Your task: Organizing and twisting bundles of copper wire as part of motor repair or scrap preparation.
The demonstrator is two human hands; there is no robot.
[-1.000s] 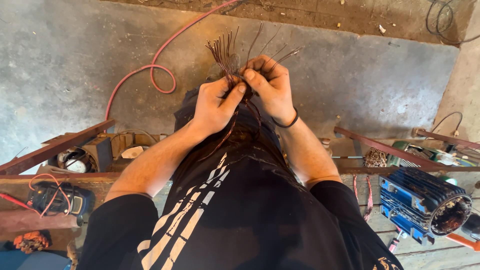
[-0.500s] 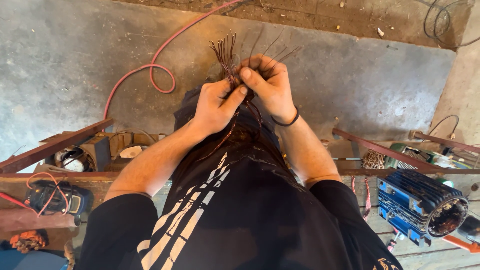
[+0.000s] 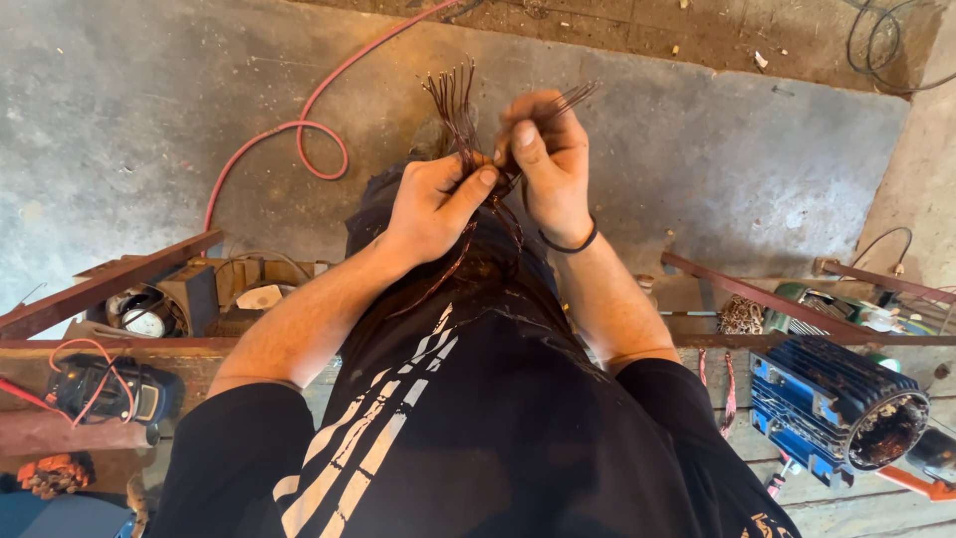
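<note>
Between your two hands, held out in front of your chest, sits the bundle of copper wires [image 3: 460, 110]. Your left hand [image 3: 433, 204] is closed around the lower part of the bundle, thumb laid across it, with the loose ends fanning upward above your fist. Your right hand [image 3: 550, 159] is closed on a few separate strands [image 3: 570, 98], pinching them off to its right side. Compared with the earlier frame, your right hand has drawn slightly away from your left, and the strands it grips now stand clear of the main fan instead of lying among it. Both hands sit a little higher and closer to the camera.

Below and beyond your hands lies a grey concrete floor [image 3: 149, 110], stained and dusty, with a red hose [image 3: 317, 134] looping across it to the left of your left hand. A dark cable [image 3: 876, 50] coils far beyond your right hand.

Near your left elbow, an open wooden box [image 3: 199, 294] holds small round parts and a dark block; exact contents cannot be told. A black meter with red leads [image 3: 105, 389] lies beside it. Near your right elbow, a blue electric motor housing [image 3: 836, 408] lies on its side, its open end showing windings inside.
</note>
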